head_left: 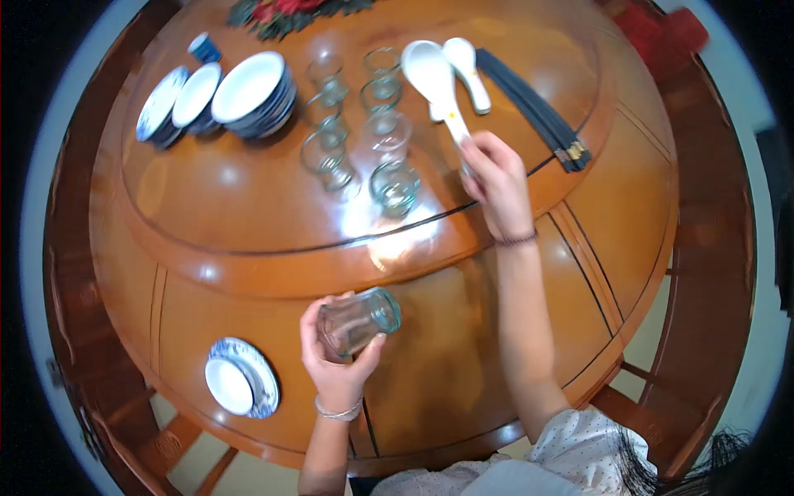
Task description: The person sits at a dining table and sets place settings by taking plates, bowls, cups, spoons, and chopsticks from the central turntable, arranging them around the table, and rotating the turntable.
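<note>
My left hand is wrapped round a clear drinking glass, tilted on its side above the near part of the table. Farther out, my right hand grips the handle of a large white soup spoon, its bowl pointing away from me. Just right of that spoon lies a smaller white spoon. Several clear glasses stand in two rows to the left of my right hand. A small white bowl sits on a blue-patterned plate left of my left hand.
The round wooden table carries a raised turntable. On it are stacked bowls, a small blue cup, dark chopsticks and red flowers. Wooden chairs surround the table.
</note>
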